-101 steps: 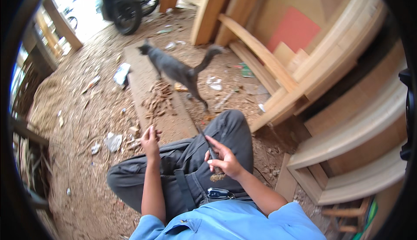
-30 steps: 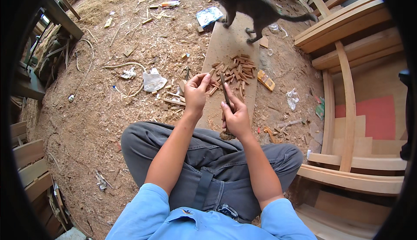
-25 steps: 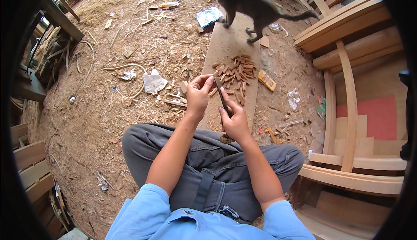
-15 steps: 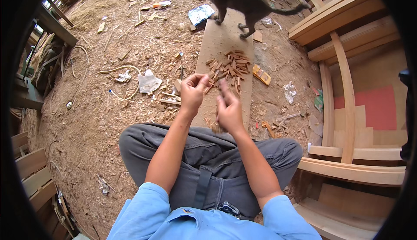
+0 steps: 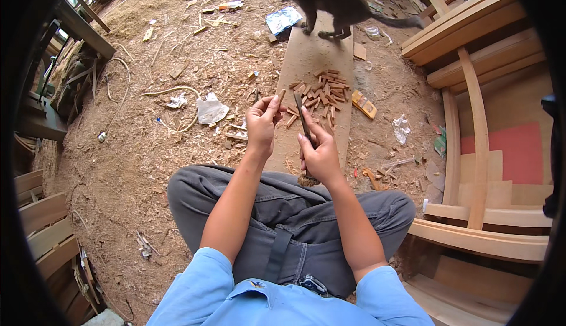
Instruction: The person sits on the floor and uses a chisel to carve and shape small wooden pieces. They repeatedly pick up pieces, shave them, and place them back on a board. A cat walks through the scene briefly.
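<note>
Above the board (image 5: 315,51), the left hand (image 5: 261,126) pinches a stick (image 5: 281,95) angled away-right; the right hand's (image 5: 320,156) fingers clasp a dark tool (image 5: 305,122) lengthwise, pointing away, slightly left.

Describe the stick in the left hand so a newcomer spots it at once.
Find the long board with the cat at its far end, then the heap of short wooden sticks on it. At the heap's near left, the left hand pinches one small brown stick. It is held up, while its neighbours lie in the heap.
</note>
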Action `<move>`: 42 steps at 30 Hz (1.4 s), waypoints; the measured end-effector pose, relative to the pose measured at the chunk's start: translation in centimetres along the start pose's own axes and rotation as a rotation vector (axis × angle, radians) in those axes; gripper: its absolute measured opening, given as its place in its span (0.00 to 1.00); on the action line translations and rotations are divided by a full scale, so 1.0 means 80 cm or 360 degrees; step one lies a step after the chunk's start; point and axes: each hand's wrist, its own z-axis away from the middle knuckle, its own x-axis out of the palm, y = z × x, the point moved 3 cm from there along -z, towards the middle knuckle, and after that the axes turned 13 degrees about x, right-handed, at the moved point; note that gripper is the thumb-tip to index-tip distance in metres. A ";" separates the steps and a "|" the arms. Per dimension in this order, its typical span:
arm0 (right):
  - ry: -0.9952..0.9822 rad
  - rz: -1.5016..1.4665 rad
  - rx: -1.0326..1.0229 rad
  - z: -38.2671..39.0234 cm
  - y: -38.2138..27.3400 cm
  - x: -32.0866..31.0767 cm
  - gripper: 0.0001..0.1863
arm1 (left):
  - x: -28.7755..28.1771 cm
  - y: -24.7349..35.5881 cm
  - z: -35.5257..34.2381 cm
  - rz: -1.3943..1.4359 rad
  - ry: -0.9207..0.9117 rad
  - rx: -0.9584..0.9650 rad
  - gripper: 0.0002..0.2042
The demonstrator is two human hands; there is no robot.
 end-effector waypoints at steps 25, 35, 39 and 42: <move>0.0981 -0.0341 0.0154 -0.013 -0.038 -0.111 0.28 | 0.018 -0.007 0.020 -0.0174 -0.0374 0.0020 0.08; 0.0175 0.0182 -0.0062 0.005 -0.007 0.006 0.30 | 0.005 -0.003 0.002 -0.0059 -0.0071 0.0033 0.07; 0.0162 0.0339 -0.0156 0.006 -0.009 0.007 0.29 | 0.010 -0.004 0.001 -0.0122 -0.0120 0.0033 0.07; 0.0182 0.0361 -0.0151 0.002 0.009 0.000 0.29 | 0.013 -0.005 -0.004 -0.0105 -0.0230 0.0084 0.07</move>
